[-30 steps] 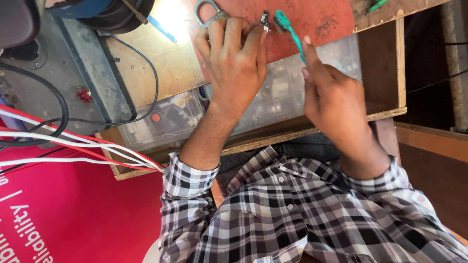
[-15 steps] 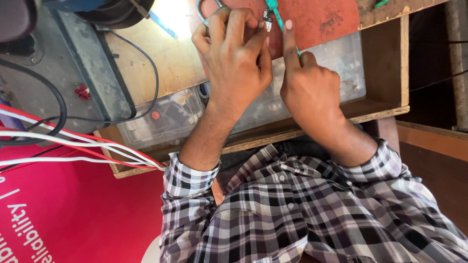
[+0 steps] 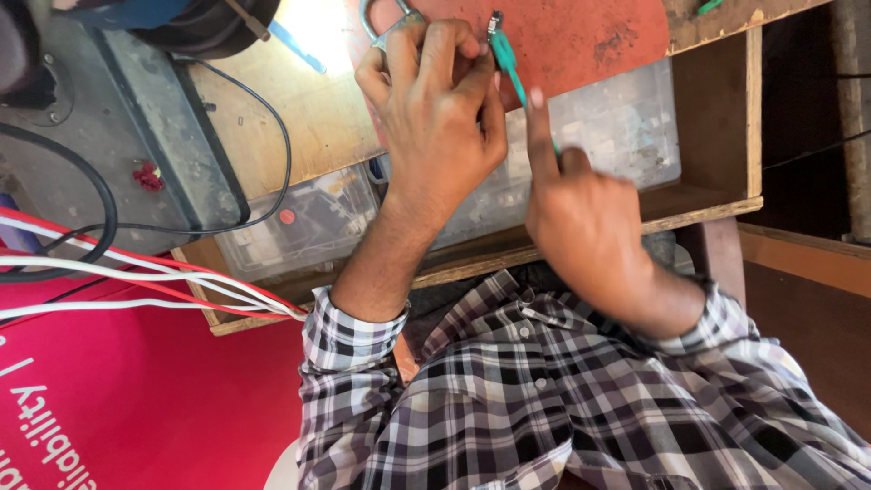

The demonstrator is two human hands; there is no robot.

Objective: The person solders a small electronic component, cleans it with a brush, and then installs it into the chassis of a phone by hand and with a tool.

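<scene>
Green plastic shows between the fingers: the right hand (image 3: 590,227) is curled around a slim green-handled tool (image 3: 506,62), its index finger stretched straight along the handle, and the tool's tip meets a small metal part (image 3: 494,20) over the red mat (image 3: 581,36). The left hand (image 3: 435,100) is closed in a pinch just beside that part, fingertips bunched; whether it grips the part itself I cannot tell. A metal ring-shaped handle (image 3: 381,20) pokes out above the left hand's knuckles, at the mat's left edge. Below the mat lies a clear plastic compartment box (image 3: 626,127), resting in a shallow wooden tray (image 3: 726,204). Left of the mat, a black cable (image 3: 272,136) curves across the pale wooden board (image 3: 299,109). Further left and below, red and white wires (image 3: 136,281) cross a pink printed sheet (image 3: 136,399). Checked shirt sleeves (image 3: 544,399) cover both forearms.
</scene>
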